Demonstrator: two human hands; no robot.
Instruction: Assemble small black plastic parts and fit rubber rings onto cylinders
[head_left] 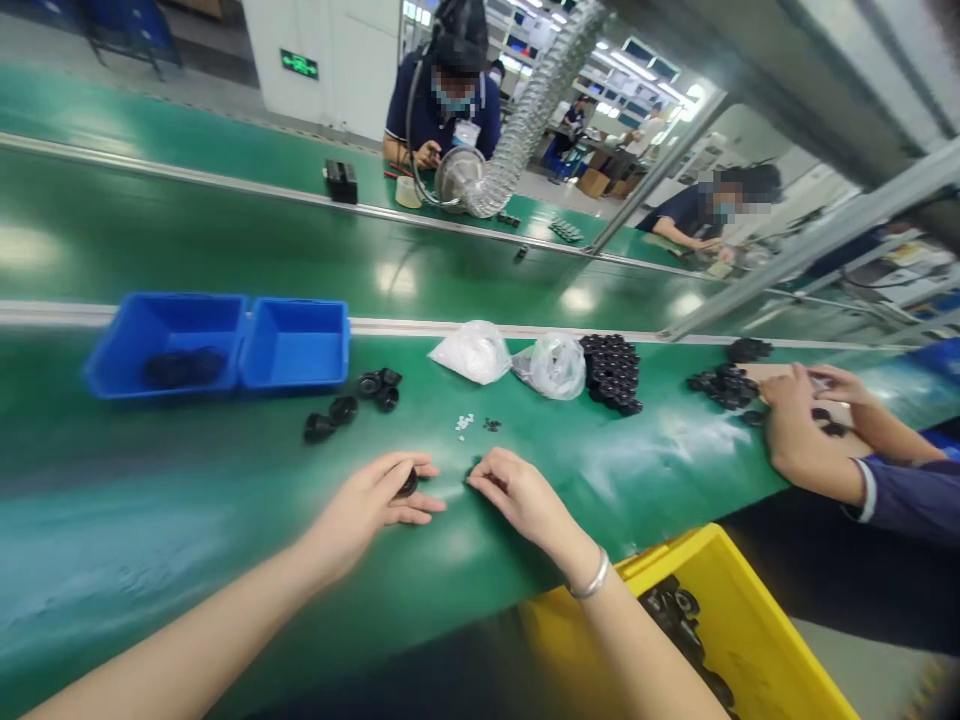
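My left hand (379, 492) holds a round black part (407, 484) between thumb and palm, its other fingers stretched to the right. Just right of it, my right hand (512, 490) has thumb and fingertips pinched together at the green table surface (285, 640); a tiny dark thing shows at the tips, too small to name. Beyond the hands lie a few small white pieces (464, 423) and small black pieces (492, 425). Several black cup-shaped parts (343, 410) stand farther left.
Two blue bins (296, 384) stand at the left, one with black parts. Plastic bags (472, 352) and a black cluster (612, 372) lie beyond the hands. A yellow crate (780, 630) is at lower right. A co-worker's hands (799, 410) work at the right.
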